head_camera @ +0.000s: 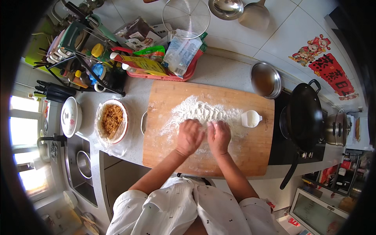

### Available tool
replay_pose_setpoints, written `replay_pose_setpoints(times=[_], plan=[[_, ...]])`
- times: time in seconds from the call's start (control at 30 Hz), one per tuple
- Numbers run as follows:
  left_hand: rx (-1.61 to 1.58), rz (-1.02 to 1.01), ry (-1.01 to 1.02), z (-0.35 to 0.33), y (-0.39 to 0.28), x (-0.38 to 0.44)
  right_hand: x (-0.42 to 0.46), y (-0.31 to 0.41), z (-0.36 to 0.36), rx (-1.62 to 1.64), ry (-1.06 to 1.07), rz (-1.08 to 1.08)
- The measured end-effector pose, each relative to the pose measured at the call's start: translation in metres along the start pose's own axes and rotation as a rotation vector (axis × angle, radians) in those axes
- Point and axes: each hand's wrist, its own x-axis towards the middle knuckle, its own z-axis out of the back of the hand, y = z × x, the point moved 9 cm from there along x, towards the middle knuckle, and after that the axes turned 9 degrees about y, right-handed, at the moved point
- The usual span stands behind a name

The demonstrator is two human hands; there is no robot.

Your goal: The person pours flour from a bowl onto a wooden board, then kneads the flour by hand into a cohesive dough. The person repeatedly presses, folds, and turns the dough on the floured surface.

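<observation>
A heap of white flour (201,108) spreads over the middle of a wooden board (252,152). At the heap's near edge, my left hand (191,135) has its fingers curled inward. My right hand (219,136) is close beside it, thumb side towards the left hand and fingers bent. Both hands hide whatever may be between their fingers. On the board to the right of the flour, a white plastic cup (251,119) holds some pale powder. Left of the board, a plastic-lined bowl (125,113) contains a brown, crumbly food mixture (112,119).
Behind the board stands a red basket (158,77) of packets. A metal bowl (277,85) of brown contents is at the back right. A black wok (304,117) occupies the stove (276,147). The sink (76,147) and a lidded white enamel bowl (71,117) are at left.
</observation>
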Motion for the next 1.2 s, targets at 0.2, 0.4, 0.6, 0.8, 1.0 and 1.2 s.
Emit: replay_pose_setpoints(times=[0.2,0.4,0.6,0.8,1.0,1.2], plan=[[0.281,-0.047,-0.022,-0.035,0.008,0.016,-0.004,-0.029,-0.027,-0.27,-0.043,-0.025],[0.24,0.007,0.036,-0.043,0.034,0.055,0.038,-0.041,-0.025,-0.183,-0.005,-0.039],[-0.078,0.182,0.402,-0.035,0.038,0.047,0.025,-0.034,0.004,0.147,0.034,-0.105],[0.247,-0.026,0.074,-0.052,-0.028,0.014,-0.039,-0.031,-0.009,-0.199,-0.054,-0.057],[0.221,0.019,0.092,-0.069,-0.007,0.033,-0.018,-0.047,-0.012,-0.212,-0.141,-0.032],[0.094,0.145,0.126,-0.08,0.018,0.065,0.015,-0.066,-0.013,-0.219,-0.03,-0.082]])
